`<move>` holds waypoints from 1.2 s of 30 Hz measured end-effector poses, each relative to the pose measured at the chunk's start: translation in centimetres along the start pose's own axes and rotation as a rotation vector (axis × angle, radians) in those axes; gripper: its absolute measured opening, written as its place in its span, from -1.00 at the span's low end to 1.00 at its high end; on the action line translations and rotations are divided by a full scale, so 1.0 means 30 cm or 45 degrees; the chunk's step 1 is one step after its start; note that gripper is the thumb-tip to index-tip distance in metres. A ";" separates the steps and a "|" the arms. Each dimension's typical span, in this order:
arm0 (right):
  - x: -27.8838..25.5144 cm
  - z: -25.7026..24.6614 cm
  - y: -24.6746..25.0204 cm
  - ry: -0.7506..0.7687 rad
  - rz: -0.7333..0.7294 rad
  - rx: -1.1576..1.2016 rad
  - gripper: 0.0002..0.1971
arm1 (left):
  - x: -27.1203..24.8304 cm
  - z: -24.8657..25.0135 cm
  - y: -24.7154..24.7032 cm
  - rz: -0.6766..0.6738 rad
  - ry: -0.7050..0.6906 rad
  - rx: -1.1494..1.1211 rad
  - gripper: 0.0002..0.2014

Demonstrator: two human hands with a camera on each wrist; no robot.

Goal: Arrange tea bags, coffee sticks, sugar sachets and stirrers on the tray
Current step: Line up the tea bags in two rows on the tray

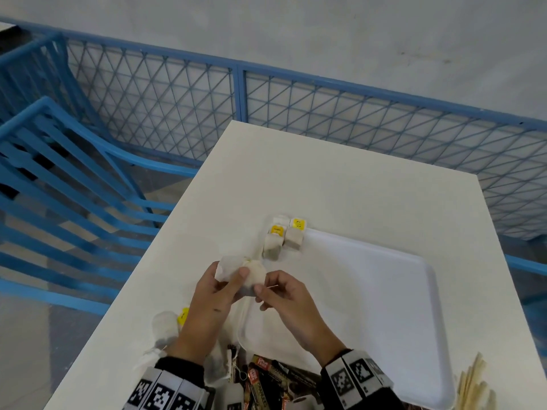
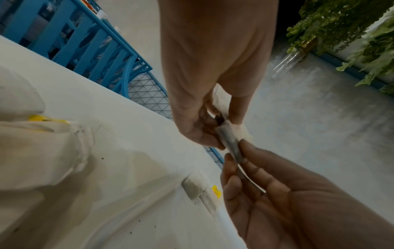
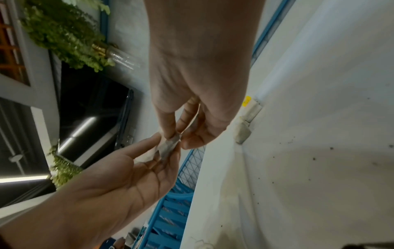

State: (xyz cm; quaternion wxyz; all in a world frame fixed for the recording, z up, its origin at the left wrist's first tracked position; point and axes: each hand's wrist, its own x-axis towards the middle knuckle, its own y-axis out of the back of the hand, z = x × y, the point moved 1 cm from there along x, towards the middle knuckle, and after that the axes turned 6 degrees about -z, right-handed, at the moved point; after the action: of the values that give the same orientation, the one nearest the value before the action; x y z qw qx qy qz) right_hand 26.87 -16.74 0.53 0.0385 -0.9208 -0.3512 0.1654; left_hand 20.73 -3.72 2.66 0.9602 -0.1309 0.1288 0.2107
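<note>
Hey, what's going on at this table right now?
A person holds one tea bag above the white table, gripped in the left hand while the right hand pinches its edge. Two tea bags already sit at the white tray's far corner. Coffee sticks wait nearby.

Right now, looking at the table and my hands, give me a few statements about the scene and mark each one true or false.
1. Both hands hold one tea bag above the table. True: the left hand grips it and the right hand pinches it.
2. The white tray is full of coffee sticks. False: the coffee sticks lie in a pile at the near edge, and the middle of the tray is bare.
3. Tea bags with yellow tags sit at the tray's far left corner. True.
4. The wooden stirrers lie to the left of the left hand. False: they are at the near right, beside the tray.
</note>
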 end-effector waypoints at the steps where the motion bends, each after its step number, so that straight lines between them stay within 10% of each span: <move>1: -0.002 0.001 0.005 -0.004 0.007 0.023 -0.95 | -0.003 0.002 -0.004 0.012 -0.009 -0.012 -0.76; 15: 0.131 0.077 0.210 -0.148 0.702 -0.018 -0.89 | -0.006 -0.019 0.027 0.109 0.022 -0.038 -0.85; 36: 0.215 0.073 0.213 -0.091 0.708 -0.564 -0.89 | 0.000 -0.014 0.002 0.043 0.114 -0.013 -0.80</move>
State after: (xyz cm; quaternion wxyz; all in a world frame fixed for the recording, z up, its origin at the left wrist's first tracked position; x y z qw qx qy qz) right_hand 34.69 -17.38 -4.51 -0.2210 -0.9608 -0.1156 0.1212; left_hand 20.62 -3.80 2.26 0.9491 -0.1430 0.1725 0.2213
